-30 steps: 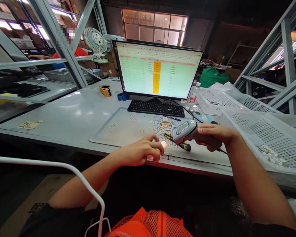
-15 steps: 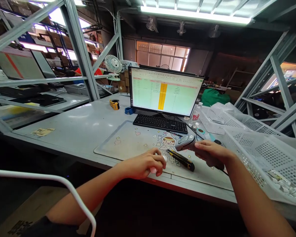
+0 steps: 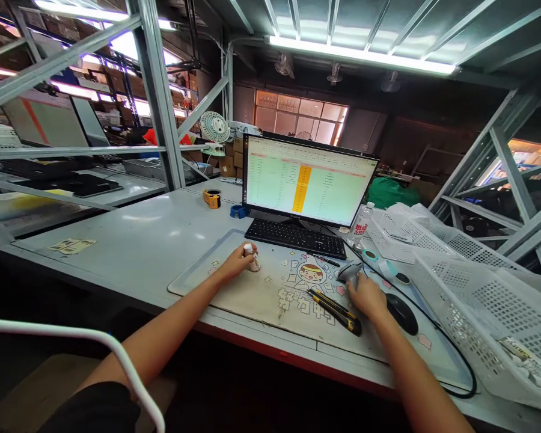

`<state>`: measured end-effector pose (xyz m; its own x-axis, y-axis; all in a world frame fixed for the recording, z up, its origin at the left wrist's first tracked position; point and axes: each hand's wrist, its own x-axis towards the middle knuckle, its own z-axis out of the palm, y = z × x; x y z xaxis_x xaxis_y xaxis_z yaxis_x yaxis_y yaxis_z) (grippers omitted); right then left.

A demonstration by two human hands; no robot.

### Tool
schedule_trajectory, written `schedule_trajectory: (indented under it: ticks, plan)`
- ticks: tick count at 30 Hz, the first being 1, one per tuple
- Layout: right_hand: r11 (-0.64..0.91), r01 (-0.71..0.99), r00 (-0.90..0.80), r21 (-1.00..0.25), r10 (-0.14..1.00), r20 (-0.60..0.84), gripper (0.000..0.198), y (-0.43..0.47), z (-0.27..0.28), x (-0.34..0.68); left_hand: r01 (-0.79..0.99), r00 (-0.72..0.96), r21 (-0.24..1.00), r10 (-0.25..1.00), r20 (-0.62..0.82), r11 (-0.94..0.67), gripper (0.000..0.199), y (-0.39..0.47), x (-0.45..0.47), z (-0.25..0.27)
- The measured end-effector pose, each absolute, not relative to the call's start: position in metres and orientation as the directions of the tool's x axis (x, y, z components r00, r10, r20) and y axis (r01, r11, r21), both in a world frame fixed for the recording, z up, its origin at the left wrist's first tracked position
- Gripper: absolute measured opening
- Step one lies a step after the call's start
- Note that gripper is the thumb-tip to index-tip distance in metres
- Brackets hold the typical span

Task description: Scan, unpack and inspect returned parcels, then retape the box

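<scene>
My left hand [image 3: 238,263] is closed around a small white-capped bottle [image 3: 255,262] over the left part of the printed desk mat [image 3: 247,297]. On the right, my right hand [image 3: 368,293] grips a grey handheld barcode scanner [image 3: 349,272], its head toward the keyboard. Between the two hands a black and yellow utility knife [image 3: 336,311] lies on the mat. Just right of my right hand is a black mouse [image 3: 402,314]. The scanner's handle is mostly hidden by my fingers.
Behind the mat stand a black keyboard [image 3: 295,237] and a monitor [image 3: 306,174] showing a spreadsheet. White perforated baskets [image 3: 469,313] line the right side. A plastic bottle [image 3: 359,225], a yellow tape roll [image 3: 212,198] and a blue roll [image 3: 238,211] also stand on the table. A black cable [image 3: 451,337] loops at right.
My left hand has moved left and away from me with the small bottle, which now shows clearly. My right hand has lowered the scanner toward the mat, uncovering the mouse.
</scene>
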<state>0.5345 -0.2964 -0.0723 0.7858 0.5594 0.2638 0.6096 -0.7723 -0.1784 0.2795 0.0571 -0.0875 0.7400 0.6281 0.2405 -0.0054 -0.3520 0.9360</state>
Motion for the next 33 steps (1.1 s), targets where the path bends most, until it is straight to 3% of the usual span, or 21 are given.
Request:
schedule_trajectory:
  ticks: [3,8,11,15,20,23,28,31,33]
  plan:
    - [-0.793,0.596,0.78,-0.127,0.534,0.326,0.063,-0.266,-0.045,0.541,0.0,0.708,0.932,0.658,0.256,-0.362,0.054,0.071,0.286,-0.11]
    - [-0.689,0.719,0.69,-0.091,0.693,0.21,0.046,-0.18,-0.036,0.55,0.069,0.787,0.796,0.523,0.328,-0.602,0.064,0.07,0.282,-0.118]
    - [-0.69,0.714,0.7,-0.121,0.696,0.161,0.05,-0.142,-0.049,0.554,0.091,0.831,0.737,0.458,0.314,-0.67,0.07,0.067,0.279,-0.114]
    - [-0.7,0.697,0.712,-0.153,0.652,0.263,0.061,-0.125,-0.065,0.555,0.103,0.845,0.717,0.441,0.302,-0.689,0.073,0.068,0.279,-0.115]
    - [-0.678,0.71,0.703,-0.188,0.676,0.221,0.046,-0.123,-0.075,0.556,0.146,0.843,0.697,0.457,0.283,-0.702,0.074,0.068,0.279,-0.118]
    - [-0.647,0.728,0.686,-0.227,0.677,0.268,0.045,-0.116,-0.062,0.552,0.178,0.842,0.679,0.467,0.27,-0.712,0.075,0.067,0.279,-0.118]
    - [-0.394,0.871,0.48,-0.293,0.812,0.332,0.051,-0.095,-0.028,0.504,0.177,0.862,0.652,0.436,0.259,-0.738,0.079,0.064,0.278,-0.118]
    - [-0.155,0.905,0.27,-0.395,0.929,0.254,0.056,-0.085,-0.023,0.463,0.122,0.88,0.642,0.381,0.283,-0.757,0.076,0.061,0.275,-0.119]
    - [-0.078,0.873,0.205,-0.481,0.955,0.216,0.05,-0.084,-0.026,0.443,0.075,0.891,0.634,0.337,0.303,-0.77,0.07,0.059,0.273,-0.118]
